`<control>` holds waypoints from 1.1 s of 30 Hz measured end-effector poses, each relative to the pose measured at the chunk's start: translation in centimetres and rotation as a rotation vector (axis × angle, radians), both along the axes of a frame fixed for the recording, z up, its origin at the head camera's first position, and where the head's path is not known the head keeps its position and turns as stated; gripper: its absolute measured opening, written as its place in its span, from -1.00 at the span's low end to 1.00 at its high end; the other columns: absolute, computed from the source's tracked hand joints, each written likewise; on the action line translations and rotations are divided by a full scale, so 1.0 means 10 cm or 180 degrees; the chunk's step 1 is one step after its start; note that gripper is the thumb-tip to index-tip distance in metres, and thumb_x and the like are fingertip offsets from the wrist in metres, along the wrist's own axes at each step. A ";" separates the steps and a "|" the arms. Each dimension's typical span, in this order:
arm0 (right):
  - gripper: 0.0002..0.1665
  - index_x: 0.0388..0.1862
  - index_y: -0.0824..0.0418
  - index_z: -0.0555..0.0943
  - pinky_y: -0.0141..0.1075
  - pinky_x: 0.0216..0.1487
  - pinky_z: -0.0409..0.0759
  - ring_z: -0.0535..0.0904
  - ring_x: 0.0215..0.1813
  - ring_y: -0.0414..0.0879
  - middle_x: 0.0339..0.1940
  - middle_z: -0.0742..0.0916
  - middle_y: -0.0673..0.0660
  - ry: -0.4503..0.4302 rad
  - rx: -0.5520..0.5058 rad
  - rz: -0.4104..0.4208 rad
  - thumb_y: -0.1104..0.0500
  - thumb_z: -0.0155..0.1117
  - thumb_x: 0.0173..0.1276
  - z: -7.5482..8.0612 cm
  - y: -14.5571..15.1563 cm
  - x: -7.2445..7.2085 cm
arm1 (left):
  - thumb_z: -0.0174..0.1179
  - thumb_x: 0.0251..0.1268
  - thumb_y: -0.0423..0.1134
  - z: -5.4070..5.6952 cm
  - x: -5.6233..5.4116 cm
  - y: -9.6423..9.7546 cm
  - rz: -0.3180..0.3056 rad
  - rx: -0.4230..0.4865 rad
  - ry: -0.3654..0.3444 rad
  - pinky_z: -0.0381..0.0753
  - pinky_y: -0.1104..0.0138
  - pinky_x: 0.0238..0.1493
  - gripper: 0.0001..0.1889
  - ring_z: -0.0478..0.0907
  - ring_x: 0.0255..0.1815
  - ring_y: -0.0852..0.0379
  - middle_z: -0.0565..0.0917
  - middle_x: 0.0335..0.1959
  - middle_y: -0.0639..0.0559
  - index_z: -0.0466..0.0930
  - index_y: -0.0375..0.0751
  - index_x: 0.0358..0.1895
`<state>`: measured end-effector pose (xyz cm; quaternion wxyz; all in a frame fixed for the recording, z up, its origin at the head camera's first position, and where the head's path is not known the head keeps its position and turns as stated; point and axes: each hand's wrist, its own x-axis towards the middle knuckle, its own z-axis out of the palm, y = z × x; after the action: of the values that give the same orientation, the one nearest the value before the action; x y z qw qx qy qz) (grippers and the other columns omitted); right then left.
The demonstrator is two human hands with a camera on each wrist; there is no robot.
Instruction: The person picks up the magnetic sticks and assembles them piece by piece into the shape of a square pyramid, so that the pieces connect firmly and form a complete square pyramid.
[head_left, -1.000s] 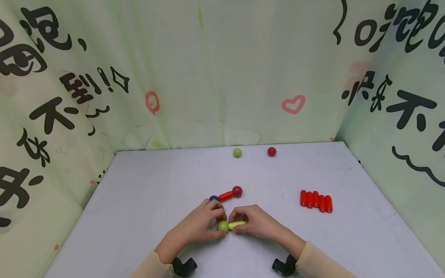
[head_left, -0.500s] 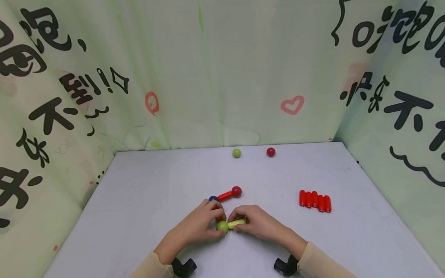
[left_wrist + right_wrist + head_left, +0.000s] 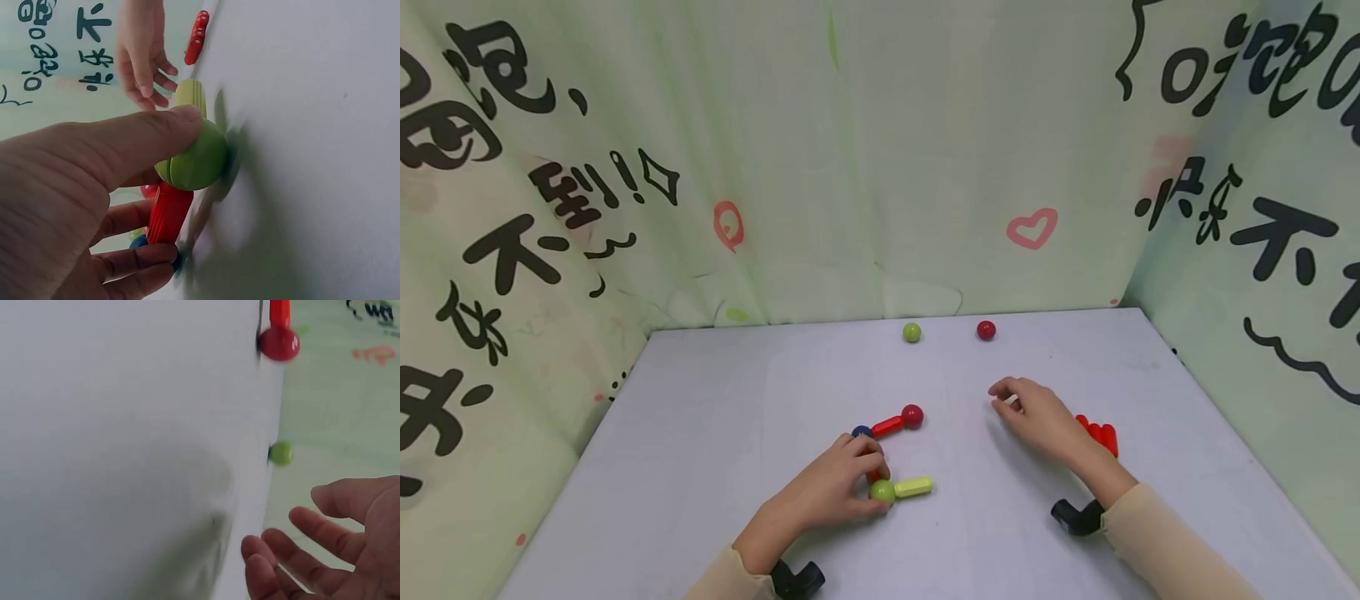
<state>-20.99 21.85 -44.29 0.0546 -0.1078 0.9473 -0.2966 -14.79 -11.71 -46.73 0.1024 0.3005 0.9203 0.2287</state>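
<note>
My left hand point(image 3: 835, 485) holds a joined chain of balls and rods low over the table. Its thumb lies on the green ball point(image 3: 199, 159), and the other fingers curl round the red rod point(image 3: 170, 211) below it. A yellow-green rod point(image 3: 913, 487) sticks out to the right from that green ball. At the chain's far end come a blue ball point(image 3: 861, 431), another red rod point(image 3: 887, 426) and a dark red ball point(image 3: 913, 416). My right hand point(image 3: 1037, 419) is in the air with loosely bent fingers and nothing between them, left of the row of red rods point(image 3: 1102, 436).
Near the back edge of the white table point(image 3: 737, 367) sit a loose green ball point(image 3: 912, 332) and a loose red ball point(image 3: 986, 330). A printed curtain point(image 3: 880, 167) stands behind and along both sides. The right forearm partly covers the red rods.
My right hand has let go of the yellow-green rod and moved right and away from me, towards the red rods. The left hand has stayed on the chain.
</note>
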 end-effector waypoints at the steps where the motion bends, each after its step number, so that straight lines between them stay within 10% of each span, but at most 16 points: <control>1: -0.60 0.27 0.27 0.57 -0.01 0.08 0.68 0.63 0.02 0.08 0.14 0.69 0.25 -0.0032 0.0028 -0.0026 0.14 0.22 0.54 0.00 0.04 -0.06 | 0.47 0.24 0.06 0.00 0.00 0.00 -0.0004 0.0006 -0.0014 0.56 0.37 0.10 -0.75 0.35 0.10 0.22 0.53 0.09 0.23 0.64 0.23 -0.10; 10: -0.32 0.60 0.34 0.19 0.31 0.37 0.40 0.48 0.32 0.41 0.32 0.50 0.52 -0.0078 0.0316 0.0021 0.20 0.04 0.57 -0.12 0.13 -0.58 | 0.48 0.23 0.04 0.01 0.00 -0.02 -0.0034 0.0075 -0.0109 0.54 0.37 0.10 -0.74 0.33 0.09 0.23 0.52 0.09 0.23 0.64 0.21 -0.10; 18: -0.13 0.73 0.10 -0.14 0.26 0.17 0.54 0.57 0.01 0.34 0.30 0.35 0.59 -0.0448 0.0538 -0.0306 0.10 -0.02 0.60 -0.14 0.03 -0.88 | 0.50 0.21 0.02 -0.01 -0.01 -0.03 0.0006 0.0089 -0.0134 0.54 0.36 0.11 -0.75 0.33 0.10 0.23 0.52 0.11 0.24 0.64 0.22 -0.12; 26: -0.36 0.41 0.38 0.19 0.22 0.17 0.50 0.51 0.03 0.39 0.28 0.33 0.59 -0.0413 0.0327 -0.0543 0.06 0.11 0.55 -0.18 0.00 -0.95 | 0.50 0.21 0.02 -0.01 -0.01 -0.04 -0.0004 0.0078 -0.0158 0.53 0.32 0.15 -0.74 0.33 0.11 0.21 0.52 0.12 0.23 0.65 0.21 -0.11; 33: -0.22 0.63 0.23 0.14 0.38 0.34 0.39 0.43 0.32 0.58 0.52 0.20 0.59 -0.0242 0.0405 -0.0398 0.08 0.14 0.56 -0.18 0.00 -0.97 | 0.50 0.21 0.03 0.00 -0.01 -0.03 0.0013 0.0063 -0.0166 0.53 0.32 0.17 -0.74 0.33 0.12 0.22 0.52 0.12 0.24 0.65 0.22 -0.11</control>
<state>-30.72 21.86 -46.04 0.0786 -0.0334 0.9664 -0.2425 -14.93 -12.05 -46.78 0.1229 0.2936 0.9156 0.2457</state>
